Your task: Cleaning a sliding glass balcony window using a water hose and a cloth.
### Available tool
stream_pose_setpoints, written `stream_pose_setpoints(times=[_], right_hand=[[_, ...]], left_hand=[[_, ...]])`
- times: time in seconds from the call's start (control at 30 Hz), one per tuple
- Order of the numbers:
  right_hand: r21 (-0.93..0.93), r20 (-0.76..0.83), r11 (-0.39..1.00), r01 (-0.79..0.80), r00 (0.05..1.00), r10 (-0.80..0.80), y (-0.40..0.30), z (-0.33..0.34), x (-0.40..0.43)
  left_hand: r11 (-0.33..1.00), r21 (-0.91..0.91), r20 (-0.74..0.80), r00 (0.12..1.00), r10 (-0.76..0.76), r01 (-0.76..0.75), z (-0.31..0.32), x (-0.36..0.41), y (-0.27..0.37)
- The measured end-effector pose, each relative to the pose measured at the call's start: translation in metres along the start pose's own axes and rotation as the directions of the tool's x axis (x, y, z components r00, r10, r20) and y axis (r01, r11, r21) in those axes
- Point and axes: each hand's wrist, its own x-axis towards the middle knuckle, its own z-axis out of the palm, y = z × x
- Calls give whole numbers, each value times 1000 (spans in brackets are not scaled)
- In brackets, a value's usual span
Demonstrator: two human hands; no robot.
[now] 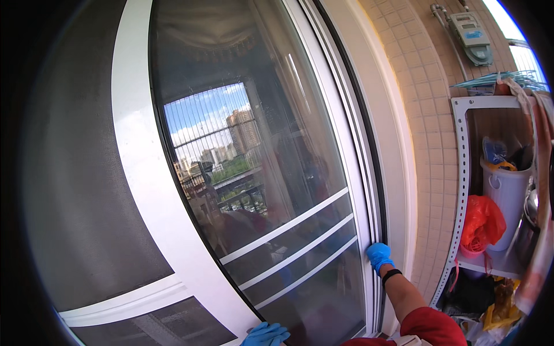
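My left hand (265, 335), in a blue glove, is at the bottom edge of the picture, beside the white frame (173, 216) of a mesh screen door. Its fingers point right, towards the glass sliding door (277, 151); whether it grips the frame is unclear. Also gloved in blue, my right hand (379, 256) is bunched against the white door jamb (368, 207) at the glass door's right side. Its fingertips are hidden, so anything in them cannot be seen. Three white bars (298, 253) cross the lower glass, which reflects sky, buildings and a barred window.
Beige wall tiles (428, 129) run right of the jamb. A metal shelf rack (459, 173) stands there, holding a white bucket (504, 207), a red plastic bag (480, 220) and several bags below. Green-blue hangers (489, 80) lie on top, under a wall-mounted meter (471, 36).
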Motion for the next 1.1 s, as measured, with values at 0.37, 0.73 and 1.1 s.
stream_pose_setpoints(times=[0.37,0.73,1.1], right_hand=[[83,-73,996,-17,997,23,-4,1,-2],[171,29,983,-69,997,65,5,-6,10],[27,-64,998,61,996,-59,14,42,41]], left_hand=[[929,135,400,876,267,-345,59,57,-85],[822,239,215,854,474,-517,57,94,-149],[893,274,256,922,291,-358,45,81,-132]])
